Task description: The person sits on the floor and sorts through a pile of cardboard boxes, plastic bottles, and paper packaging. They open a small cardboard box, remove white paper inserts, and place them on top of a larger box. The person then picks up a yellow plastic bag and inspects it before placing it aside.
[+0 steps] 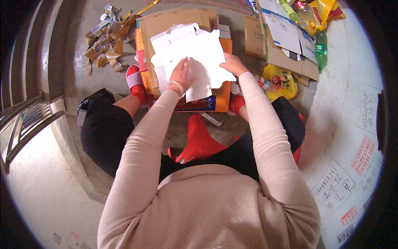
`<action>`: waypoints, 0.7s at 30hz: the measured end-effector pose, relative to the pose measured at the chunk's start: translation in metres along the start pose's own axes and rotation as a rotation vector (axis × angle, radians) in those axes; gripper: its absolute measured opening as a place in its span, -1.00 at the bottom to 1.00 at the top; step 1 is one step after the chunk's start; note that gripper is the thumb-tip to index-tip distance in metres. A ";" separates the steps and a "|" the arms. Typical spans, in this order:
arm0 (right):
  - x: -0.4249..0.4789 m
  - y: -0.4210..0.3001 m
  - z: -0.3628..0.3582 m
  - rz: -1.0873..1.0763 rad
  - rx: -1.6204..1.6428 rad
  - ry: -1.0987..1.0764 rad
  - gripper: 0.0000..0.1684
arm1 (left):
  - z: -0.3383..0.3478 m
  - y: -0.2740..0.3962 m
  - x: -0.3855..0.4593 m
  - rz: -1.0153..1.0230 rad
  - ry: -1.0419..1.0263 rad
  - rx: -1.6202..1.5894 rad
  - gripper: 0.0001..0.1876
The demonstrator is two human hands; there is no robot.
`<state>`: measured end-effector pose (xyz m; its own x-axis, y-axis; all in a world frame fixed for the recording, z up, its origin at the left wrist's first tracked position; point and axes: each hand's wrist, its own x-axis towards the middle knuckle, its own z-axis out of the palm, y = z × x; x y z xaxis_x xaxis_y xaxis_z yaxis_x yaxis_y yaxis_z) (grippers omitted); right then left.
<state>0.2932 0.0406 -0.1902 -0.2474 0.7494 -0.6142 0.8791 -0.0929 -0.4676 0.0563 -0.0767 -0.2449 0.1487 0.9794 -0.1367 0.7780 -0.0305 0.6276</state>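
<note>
A flattened white paperboard piece (202, 46) with irregular cut edges lies on top of a stack of flattened cardboard (175, 18) between my feet. My left hand (182, 74) rests on the white surface near its lower middle, palm down, with fingers stretched out. At the right edge of the board, my right hand (232, 64) has its thumb over the white surface; its other fingers are partly hidden, so a firm grip cannot be told. Orange, red and blue printed board (227, 99) shows beneath the stack.
Torn brown cardboard and tape scraps (108, 46) lie on the floor at left. At right are more flattened cardboard (289, 62), a green plastic bottle (321, 51) and a yellow plastic bag (279, 82). A wall with writing stands at right, a metal railing (28, 124) at left.
</note>
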 end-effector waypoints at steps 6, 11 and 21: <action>-0.005 -0.024 0.059 -0.151 0.278 0.016 -0.44 | 0.034 0.002 -0.001 -0.028 -0.401 0.227 -0.18; 0.010 -0.018 0.094 -0.065 0.195 0.298 -0.54 | 0.026 -0.017 0.003 -0.307 -0.245 0.063 -0.30; 0.031 -0.047 0.109 -0.370 -0.235 0.479 -0.24 | 0.025 -0.084 -0.026 -0.947 0.418 -0.406 -0.41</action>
<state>0.1998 -0.0029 -0.2565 -0.3896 0.9189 -0.0617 0.8497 0.3328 -0.4089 0.0021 -0.1047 -0.3131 -0.6767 0.5646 -0.4725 0.1992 0.7582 0.6208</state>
